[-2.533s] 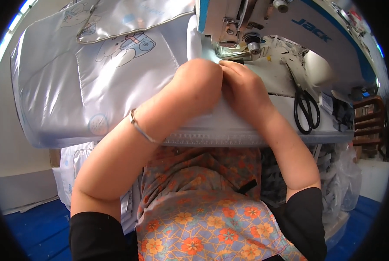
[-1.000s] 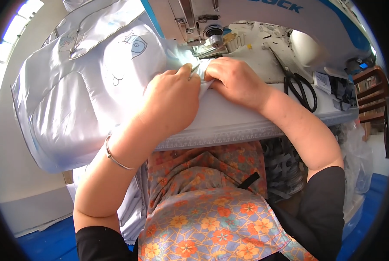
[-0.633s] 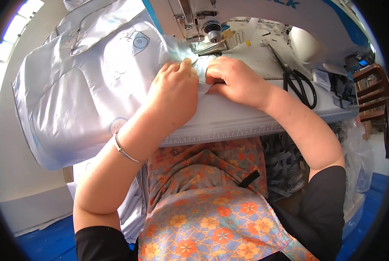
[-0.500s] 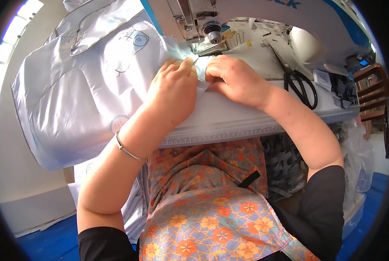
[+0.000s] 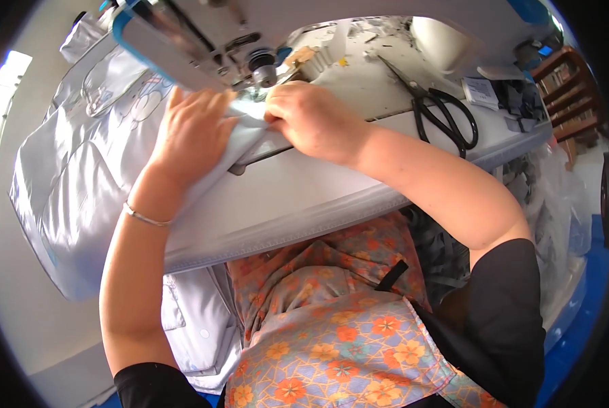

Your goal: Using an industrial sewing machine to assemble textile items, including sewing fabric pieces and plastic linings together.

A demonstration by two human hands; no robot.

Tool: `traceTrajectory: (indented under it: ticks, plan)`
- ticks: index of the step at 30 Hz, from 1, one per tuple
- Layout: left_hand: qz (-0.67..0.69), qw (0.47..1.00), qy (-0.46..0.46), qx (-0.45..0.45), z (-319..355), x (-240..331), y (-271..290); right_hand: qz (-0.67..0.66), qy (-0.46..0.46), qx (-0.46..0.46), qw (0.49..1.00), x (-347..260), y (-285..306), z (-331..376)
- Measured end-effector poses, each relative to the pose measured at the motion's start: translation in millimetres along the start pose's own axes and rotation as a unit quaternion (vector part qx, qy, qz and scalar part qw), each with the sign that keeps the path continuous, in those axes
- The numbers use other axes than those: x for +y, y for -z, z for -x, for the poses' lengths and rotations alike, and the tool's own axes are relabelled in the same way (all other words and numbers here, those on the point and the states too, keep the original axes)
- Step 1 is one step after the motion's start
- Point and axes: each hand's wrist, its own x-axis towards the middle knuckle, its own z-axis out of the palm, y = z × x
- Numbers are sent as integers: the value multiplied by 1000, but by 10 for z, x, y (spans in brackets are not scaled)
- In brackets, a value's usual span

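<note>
Pale, shiny fabric (image 5: 70,180) with printed figures lies in folds over the left part of the sewing table. My left hand (image 5: 194,132) rests flat on it with fingers extended, close to the head of the sewing machine (image 5: 182,41). Just right of the needle area, my right hand (image 5: 311,119) is closed, pinching the fabric's edge between thumb and fingers. A stretch of cloth runs between the two hands. The needle and presser foot are mostly hidden behind the machine head and my fingers.
Black-handled scissors (image 5: 440,112) lie on the table right of my right hand. Beyond them are a white rounded object (image 5: 440,44) and a small white packet (image 5: 481,93). A wooden chair (image 5: 573,98) stands at the far right. More pale fabric (image 5: 199,326) hangs below the table.
The view has shifted, so the machine and table sit differently in it. My left hand has moved away from my right, and a wider stretch of fabric shows between them.
</note>
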Motion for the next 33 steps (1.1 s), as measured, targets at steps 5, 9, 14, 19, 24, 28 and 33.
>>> traceTrajectory:
  ticks: [5,9,14,19,24,28,33]
  plan:
    - [-14,999,-42,21,42,-82,282,12,9,9,1000,-66,-24,-44]
    - [-48,996,-65,39,190,534,634,17,71,42,996,-200,-20,-84]
    - [19,997,-50,64,691,1193,851,-40,-7,-286,957,-620,63,-437]
    - [463,824,324,35,1592,1008,541,-477,-175,-102,855,-694,111,-280]
    - [397,864,300,71,2000,565,271,-207,-3,-223,953,-774,-42,421]
    - [-61,971,102,-205,2042,381,179,-381,-144,-172,897,-864,-16,496]
    - [310,948,-32,-69,1011,1563,1037,-111,-16,-161,981,-1013,-111,713]
